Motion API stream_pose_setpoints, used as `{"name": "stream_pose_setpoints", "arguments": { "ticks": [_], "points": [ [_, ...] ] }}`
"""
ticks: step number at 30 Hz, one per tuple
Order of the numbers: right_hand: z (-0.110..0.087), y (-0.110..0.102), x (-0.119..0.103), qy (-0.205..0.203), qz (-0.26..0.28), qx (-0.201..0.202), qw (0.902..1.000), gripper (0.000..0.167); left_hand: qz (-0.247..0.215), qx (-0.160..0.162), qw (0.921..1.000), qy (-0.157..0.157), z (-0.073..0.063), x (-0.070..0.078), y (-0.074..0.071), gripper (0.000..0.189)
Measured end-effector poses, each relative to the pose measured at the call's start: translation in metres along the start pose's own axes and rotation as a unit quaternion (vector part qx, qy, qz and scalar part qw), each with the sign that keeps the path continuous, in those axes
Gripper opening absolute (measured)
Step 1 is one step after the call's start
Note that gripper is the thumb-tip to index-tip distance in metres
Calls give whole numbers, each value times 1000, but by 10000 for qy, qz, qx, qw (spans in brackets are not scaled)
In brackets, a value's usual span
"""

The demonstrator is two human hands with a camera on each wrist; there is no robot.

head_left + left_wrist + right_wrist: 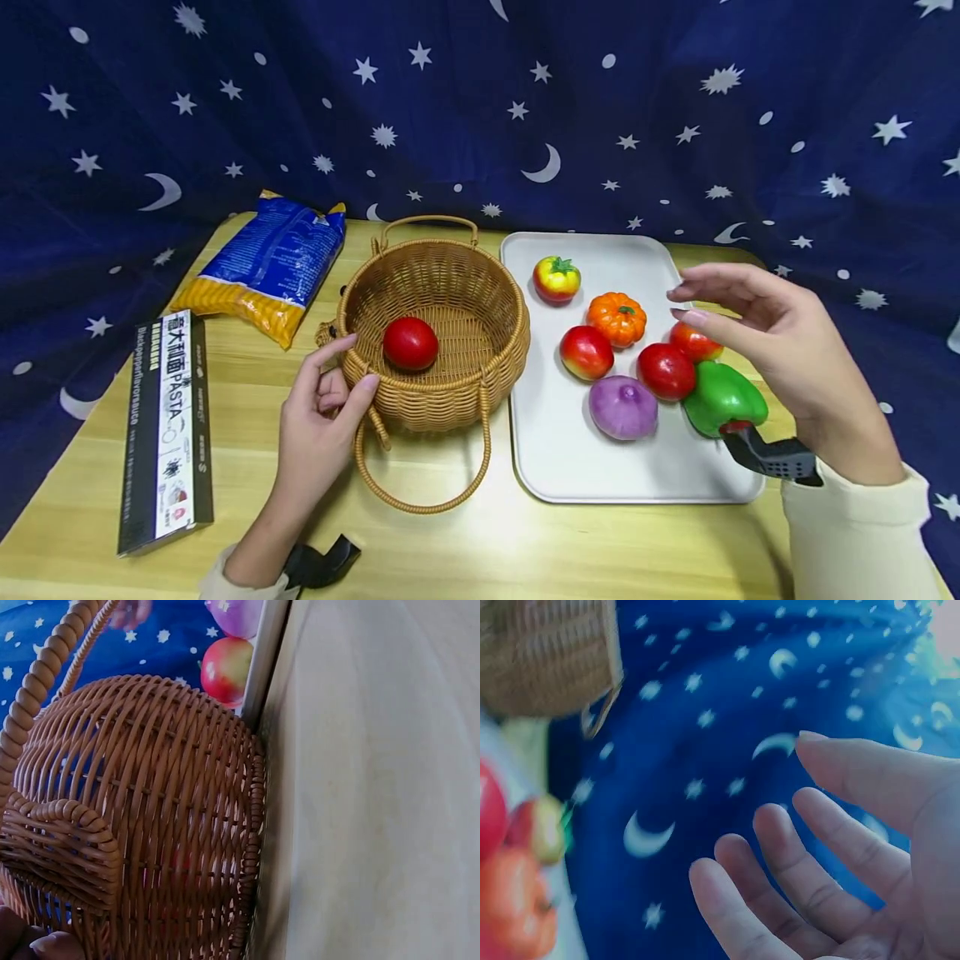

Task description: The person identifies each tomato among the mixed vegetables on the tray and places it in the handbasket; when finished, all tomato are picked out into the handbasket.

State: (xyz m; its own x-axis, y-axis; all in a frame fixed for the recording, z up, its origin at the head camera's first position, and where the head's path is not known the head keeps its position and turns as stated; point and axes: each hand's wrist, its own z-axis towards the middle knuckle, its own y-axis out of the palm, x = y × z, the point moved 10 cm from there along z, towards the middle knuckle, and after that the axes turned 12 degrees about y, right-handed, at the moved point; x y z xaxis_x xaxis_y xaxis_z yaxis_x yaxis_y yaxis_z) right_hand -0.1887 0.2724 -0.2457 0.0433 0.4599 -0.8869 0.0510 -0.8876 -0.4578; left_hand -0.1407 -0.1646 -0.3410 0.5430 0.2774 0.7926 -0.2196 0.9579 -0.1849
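Observation:
A round wicker basket [435, 400] stands mid-table with a smooth red fruit [410, 343] inside. My left hand [322, 408] holds the basket's left rim, with its thumb over the edge. In the left wrist view, fingertips [56, 946] show beside the woven wall. Above the right side of a white tray [570, 475], my right hand [787, 350] hovers, fingers loosely bent and nothing held. Nearest to it are a green bell pepper [723, 398] and a partly hidden red-orange fruit [693, 340]. Also on the tray are a red fruit [665, 372], an orange pumpkin [617, 319] and a purple onion [622, 407].
A red-yellow tomato [557, 280] and another red fruit [587, 352] lie on the tray. Left of the basket are a blue-yellow bag [270, 258] and a long pasta box [168, 433]. A starry blue cloth [450, 108] hangs behind the table.

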Motion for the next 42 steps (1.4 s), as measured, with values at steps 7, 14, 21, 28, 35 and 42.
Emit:
{"name": "stream_pose_setpoints", "arguments": {
  "ticks": [7, 14, 21, 28, 35, 42],
  "points": [
    [1, -36, 59, 449, -713, 474, 9953, 45, -85, 56, 9999, -66, -2, -1, 0, 54],
    [26, -71, 114, 658, -730, 108, 9951, 48, -46, 50, 10000, -70, -2, -1, 0, 53],
    [43, -88, 169, 1138, -452, -50, 9925, 53, -94, -14, 9999, -122, -1, -3, 2, 52],
    [54, -70, 188, 1346, 368, -643, 9881, 56, -39, -7, 9999, -111, -2, -1, 0, 53],
    [59, -57, 195, 1630, 601, -954, 9802, 56, -69, 10, 10000, -44, 1, 1, -1, 55],
    [54, -58, 197, 1505, 55, -892, 9846, 57, -62, -22, 9999, -94, -3, 1, 1, 55]
  ]
}}
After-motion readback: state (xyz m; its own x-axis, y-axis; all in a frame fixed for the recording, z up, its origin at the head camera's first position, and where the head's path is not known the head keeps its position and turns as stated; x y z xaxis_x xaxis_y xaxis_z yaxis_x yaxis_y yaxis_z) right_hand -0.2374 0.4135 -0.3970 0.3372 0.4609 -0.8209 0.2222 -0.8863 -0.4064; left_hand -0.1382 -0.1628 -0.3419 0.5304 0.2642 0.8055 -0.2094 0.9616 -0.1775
